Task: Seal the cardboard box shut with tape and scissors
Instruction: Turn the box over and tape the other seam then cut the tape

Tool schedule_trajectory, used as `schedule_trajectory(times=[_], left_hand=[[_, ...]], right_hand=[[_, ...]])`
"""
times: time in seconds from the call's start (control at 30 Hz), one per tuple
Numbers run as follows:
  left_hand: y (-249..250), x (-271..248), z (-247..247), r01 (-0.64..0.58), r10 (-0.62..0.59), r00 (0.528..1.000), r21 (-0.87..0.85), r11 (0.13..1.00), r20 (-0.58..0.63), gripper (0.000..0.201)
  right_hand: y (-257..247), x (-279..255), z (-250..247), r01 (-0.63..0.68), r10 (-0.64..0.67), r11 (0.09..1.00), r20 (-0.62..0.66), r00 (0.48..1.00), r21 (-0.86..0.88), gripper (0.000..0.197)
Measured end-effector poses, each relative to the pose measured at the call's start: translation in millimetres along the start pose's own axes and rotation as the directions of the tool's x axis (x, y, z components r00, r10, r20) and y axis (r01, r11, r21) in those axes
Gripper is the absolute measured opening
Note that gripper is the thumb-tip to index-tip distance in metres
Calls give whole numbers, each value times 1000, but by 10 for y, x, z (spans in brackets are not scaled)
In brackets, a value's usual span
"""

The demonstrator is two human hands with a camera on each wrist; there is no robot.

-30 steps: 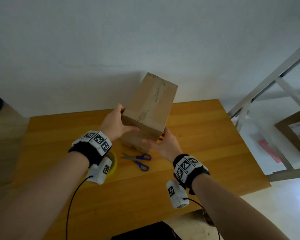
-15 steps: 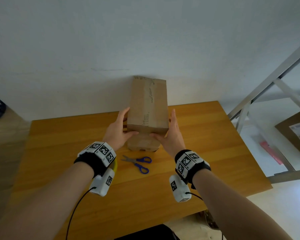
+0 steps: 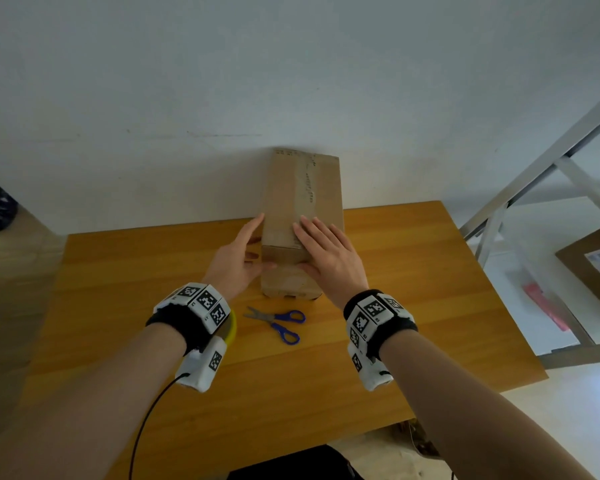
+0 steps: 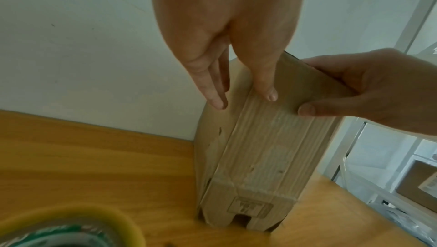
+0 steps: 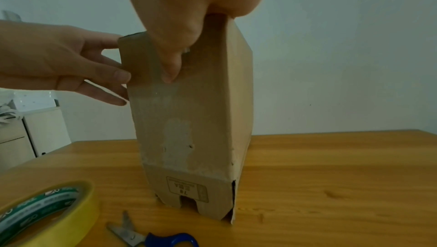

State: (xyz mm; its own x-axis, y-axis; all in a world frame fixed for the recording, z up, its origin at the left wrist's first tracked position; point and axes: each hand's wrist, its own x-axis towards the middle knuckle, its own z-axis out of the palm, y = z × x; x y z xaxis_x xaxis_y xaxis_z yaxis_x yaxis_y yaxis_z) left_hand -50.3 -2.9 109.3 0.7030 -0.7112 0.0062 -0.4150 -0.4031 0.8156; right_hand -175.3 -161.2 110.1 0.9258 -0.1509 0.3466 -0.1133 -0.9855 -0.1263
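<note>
The brown cardboard box stands on the wooden table, far end at the wall, loose flaps splayed against the tabletop. My left hand rests on its left side with straight fingers and the thumb on the near face. My right hand lies flat on the top face, thumb down on the near face. Blue-handled scissors lie just in front of the box. The yellow tape roll lies under my left wrist, mostly hidden in the head view.
A white wall stands directly behind the box. To the right of the table is a metal rack, with a labelled cardboard parcel on the floor beyond. The table's near edge is close to my forearms.
The box was tilted in the air between both hands; it has turned straight and come down onto the table. My right hand moved from its right side onto the top face.
</note>
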Motion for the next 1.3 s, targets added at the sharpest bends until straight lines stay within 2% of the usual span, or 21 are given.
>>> schedule_trajectory(times=[0.1,0.23,0.37,0.43,0.5,0.63,0.7,0.83,1.0,1.17,1.3], left_hand=[[-114,-115,-33,91,-91,996,36,995,13,85],[-424,-330,-50,185,-195,980,178,966,42,57],[-738,-579,-52,205,-285,943,380,902,169,26],[-841,-680,-56,204,-318,922,424,883,219,23],[-941,-757,-35,193,-346,900,470,862,266,30],[-1066,-921,23,177,-420,845,568,804,332,47],[-1087,-977,39,132,-434,833,638,759,343,45],[-1088,-1061,27,126,-399,865,637,761,306,38],[-1042,-1111,-88,167,-286,934,445,880,214,39],[-915,-1111,-253,151,-220,955,309,939,200,37],[-776,-1077,-404,133,-174,967,211,968,189,36]], right_hand=[[-4,7,-10,12,-12,1000,24,1000,-13,75],[-63,-29,-31,67,-67,995,2,998,-70,81],[-215,-101,41,212,-224,972,-125,967,-100,58],[-319,-138,146,278,-299,952,-196,934,-125,46],[-422,-192,277,316,-334,942,-215,918,-114,35],[-626,-330,511,262,-261,965,-34,965,30,18],[-708,-392,611,197,-204,975,69,977,102,26],[-848,-471,786,67,-115,975,221,969,213,18],[-980,-385,884,-69,-28,958,332,943,278,30],[-1086,-190,820,-107,-5,940,326,945,323,42],[-1115,-37,670,-77,-19,945,287,958,319,38]])
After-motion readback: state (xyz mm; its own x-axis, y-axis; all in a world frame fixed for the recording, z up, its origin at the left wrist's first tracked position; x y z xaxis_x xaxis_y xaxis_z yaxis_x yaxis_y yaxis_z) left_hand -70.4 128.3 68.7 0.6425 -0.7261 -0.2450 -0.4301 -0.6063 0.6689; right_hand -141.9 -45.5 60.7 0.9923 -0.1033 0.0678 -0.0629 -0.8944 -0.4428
